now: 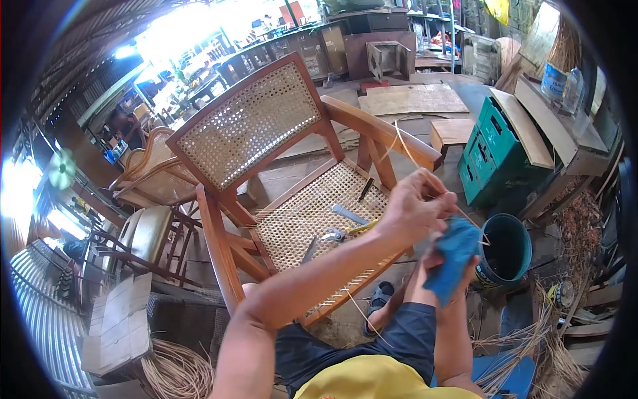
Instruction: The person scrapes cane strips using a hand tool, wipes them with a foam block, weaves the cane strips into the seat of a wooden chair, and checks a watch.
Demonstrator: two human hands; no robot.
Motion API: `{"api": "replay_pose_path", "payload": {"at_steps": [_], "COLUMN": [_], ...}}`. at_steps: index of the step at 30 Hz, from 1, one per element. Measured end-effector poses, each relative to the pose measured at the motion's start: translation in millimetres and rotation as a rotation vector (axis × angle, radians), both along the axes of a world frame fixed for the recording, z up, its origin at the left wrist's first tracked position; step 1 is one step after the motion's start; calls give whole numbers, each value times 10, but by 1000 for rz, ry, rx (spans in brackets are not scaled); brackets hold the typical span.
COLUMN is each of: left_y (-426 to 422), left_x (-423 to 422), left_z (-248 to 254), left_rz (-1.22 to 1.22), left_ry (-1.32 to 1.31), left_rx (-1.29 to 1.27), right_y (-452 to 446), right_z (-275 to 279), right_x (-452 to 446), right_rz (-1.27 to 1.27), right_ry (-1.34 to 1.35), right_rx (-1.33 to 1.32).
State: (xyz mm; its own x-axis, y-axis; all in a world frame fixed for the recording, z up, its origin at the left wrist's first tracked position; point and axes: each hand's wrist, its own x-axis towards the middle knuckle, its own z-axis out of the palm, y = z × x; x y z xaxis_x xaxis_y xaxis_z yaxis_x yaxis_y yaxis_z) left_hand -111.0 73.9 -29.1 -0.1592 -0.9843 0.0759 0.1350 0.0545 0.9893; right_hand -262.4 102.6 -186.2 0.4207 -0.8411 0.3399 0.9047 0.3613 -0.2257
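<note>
1. Plainly, the cane seat [286,229] carries pliers [334,235] near its middle.
2. A blue-handled tool [349,215] lies beyond them; a black-handled tool [365,189] rests near the seat's right edge.
3. A loose strand [362,312] hangs off the front edge.
4. The left hand [415,207], fingers pinched narrow, holds a cane strand [406,147] past the front right corner.
5. The right hand [468,269] grips a blue cloth [454,253]; blur probably hides whether the strand enters it.
</note>
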Motion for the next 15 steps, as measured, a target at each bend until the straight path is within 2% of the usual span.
{"api": "replay_pose_path", "payload": {"at_steps": [1, 2, 4, 5, 6, 8, 10, 12, 14, 15], "left_y": [22, 50, 76, 67, 111, 247, 335, 482, 559, 599], "left_x": [-66, -120, -221, -261, -293, -314, -260, -192, -52, 54], "left_z": [8, 10, -135, -314, -402, -596, -884, -1084, -1206, -1240], "left_rz": [1, 15, 28, 35, 41, 34, 78, 81, 87, 121], "left_ry": [4, 37, 71, 91, 111, 178, 108, 149, 186, 207], "left_rx": [-1, -38, -72, -116, -160, -64, -2, 49, 90, 137], "right_y": [-120, -160, -131, -32, 20, 66, 27, 122, 207, 224], "right_z": [-105, -38, 254, 368, 431, 488, 204, 15, -191, -306], "right_x": [-107, -184, -360, -361, -364, -375, -511, -549, -524, -601], "right_rz": [21, 24, -218, -332, -335, -379, -304, -271, -321, -353], "right_ry": [-167, -163, -76, 91, 93, 496, 505, 526, 453, 431], "right_rx": [14, 15, -176, -61, -61, -82, -166, 1, 101, 232]}}
